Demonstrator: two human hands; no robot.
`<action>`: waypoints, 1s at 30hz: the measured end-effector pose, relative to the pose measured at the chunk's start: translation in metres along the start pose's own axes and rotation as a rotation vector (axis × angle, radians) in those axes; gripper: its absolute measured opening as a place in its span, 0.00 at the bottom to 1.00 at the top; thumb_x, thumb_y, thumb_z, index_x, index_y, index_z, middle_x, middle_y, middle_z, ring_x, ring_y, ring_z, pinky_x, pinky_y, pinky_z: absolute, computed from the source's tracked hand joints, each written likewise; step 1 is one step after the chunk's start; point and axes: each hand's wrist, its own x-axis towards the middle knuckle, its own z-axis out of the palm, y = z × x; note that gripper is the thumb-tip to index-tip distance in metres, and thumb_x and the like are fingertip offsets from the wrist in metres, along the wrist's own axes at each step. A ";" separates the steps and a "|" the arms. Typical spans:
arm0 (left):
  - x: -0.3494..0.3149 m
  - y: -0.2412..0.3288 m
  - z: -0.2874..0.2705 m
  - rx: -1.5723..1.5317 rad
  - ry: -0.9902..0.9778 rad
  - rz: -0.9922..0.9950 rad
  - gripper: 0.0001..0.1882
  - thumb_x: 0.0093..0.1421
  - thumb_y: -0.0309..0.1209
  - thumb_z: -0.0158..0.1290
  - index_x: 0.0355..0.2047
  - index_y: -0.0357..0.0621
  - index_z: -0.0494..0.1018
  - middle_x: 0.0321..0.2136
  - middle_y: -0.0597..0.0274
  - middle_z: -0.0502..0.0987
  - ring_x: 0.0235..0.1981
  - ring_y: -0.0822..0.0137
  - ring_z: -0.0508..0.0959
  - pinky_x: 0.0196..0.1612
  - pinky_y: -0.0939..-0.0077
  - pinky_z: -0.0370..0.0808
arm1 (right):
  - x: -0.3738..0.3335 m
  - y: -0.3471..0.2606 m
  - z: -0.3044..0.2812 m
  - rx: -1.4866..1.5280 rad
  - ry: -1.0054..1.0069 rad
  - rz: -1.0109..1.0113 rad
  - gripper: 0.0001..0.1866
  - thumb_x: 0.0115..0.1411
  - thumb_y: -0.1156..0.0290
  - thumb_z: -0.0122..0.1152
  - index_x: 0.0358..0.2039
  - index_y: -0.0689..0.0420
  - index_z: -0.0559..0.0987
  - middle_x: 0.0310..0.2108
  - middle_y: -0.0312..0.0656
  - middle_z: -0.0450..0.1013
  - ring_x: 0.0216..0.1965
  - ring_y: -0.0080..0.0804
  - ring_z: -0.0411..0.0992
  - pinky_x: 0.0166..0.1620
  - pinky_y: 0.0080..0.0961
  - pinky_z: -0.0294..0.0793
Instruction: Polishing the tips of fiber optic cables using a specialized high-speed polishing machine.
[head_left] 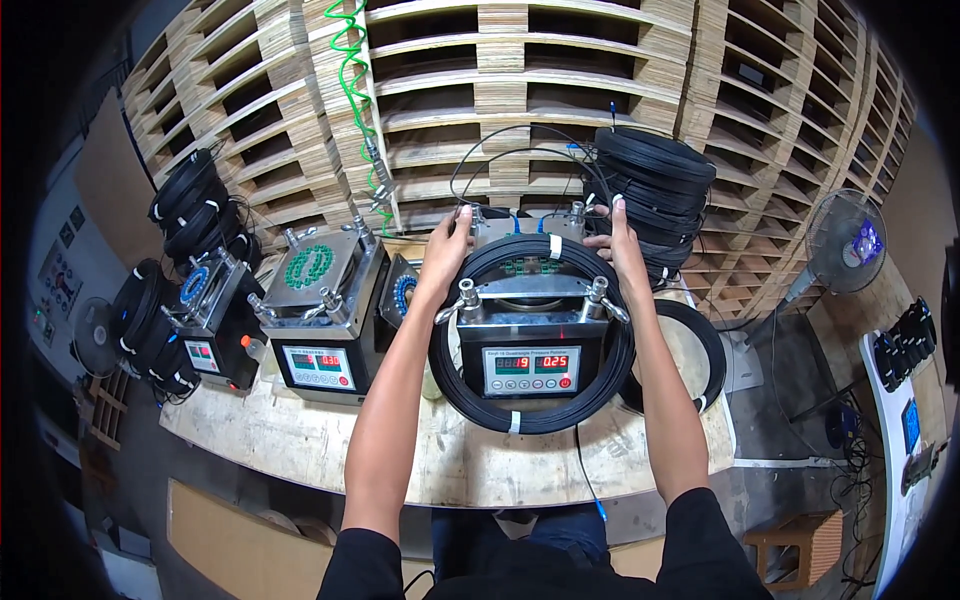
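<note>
A black cable coil (515, 422) with white ties surrounds the front of a polishing machine (530, 330), whose display and front posts show through the ring. My left hand (448, 250) is by the machine's back left post, thumb up and fingers curled. My right hand (625, 250) is bent beside the back right post, its thumb near a thin black cable loop (530, 128). What either hand grips is hidden. Two blue connectors (540, 226) stand at the machine's back between my hands. One cable end with a blue tip (601, 510) hangs over the table's front edge.
To the left stand a second polishing machine (315, 320) and a smaller one (212, 320). Stacked black coils (655, 185) rise behind my right hand; another coil (712, 350) lies right. Pallets (500, 60) back the table (450, 480). A fan (845, 240) stands right.
</note>
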 end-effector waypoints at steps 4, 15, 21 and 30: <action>-0.003 0.003 -0.003 0.020 -0.048 -0.032 0.40 0.67 0.59 0.47 0.62 0.31 0.66 0.41 0.52 0.78 0.35 0.69 0.75 0.43 0.76 0.73 | -0.003 0.000 0.006 -0.159 0.097 -0.104 0.44 0.69 0.32 0.33 0.57 0.63 0.75 0.34 0.54 0.79 0.29 0.34 0.79 0.35 0.29 0.74; -0.003 -0.001 -0.003 0.004 0.039 -0.024 0.35 0.67 0.55 0.51 0.58 0.33 0.69 0.32 0.61 0.78 0.29 0.73 0.75 0.34 0.77 0.71 | -0.003 -0.002 0.006 0.024 -0.026 0.013 0.46 0.67 0.30 0.33 0.59 0.62 0.74 0.38 0.55 0.78 0.32 0.43 0.79 0.40 0.32 0.77; -0.002 -0.001 -0.004 0.001 0.016 -0.002 0.35 0.66 0.54 0.52 0.59 0.34 0.69 0.33 0.61 0.78 0.32 0.73 0.76 0.37 0.77 0.72 | -0.004 -0.003 0.005 0.040 -0.022 0.012 0.45 0.66 0.28 0.32 0.62 0.56 0.72 0.33 0.58 0.77 0.28 0.30 0.76 0.32 0.24 0.76; -0.004 0.002 -0.003 0.035 0.012 0.021 0.32 0.67 0.52 0.51 0.58 0.35 0.70 0.31 0.59 0.78 0.30 0.71 0.75 0.38 0.75 0.72 | 0.006 0.008 0.003 -0.150 0.069 -0.036 0.43 0.69 0.33 0.32 0.56 0.61 0.76 0.25 0.48 0.78 0.30 0.32 0.76 0.38 0.31 0.72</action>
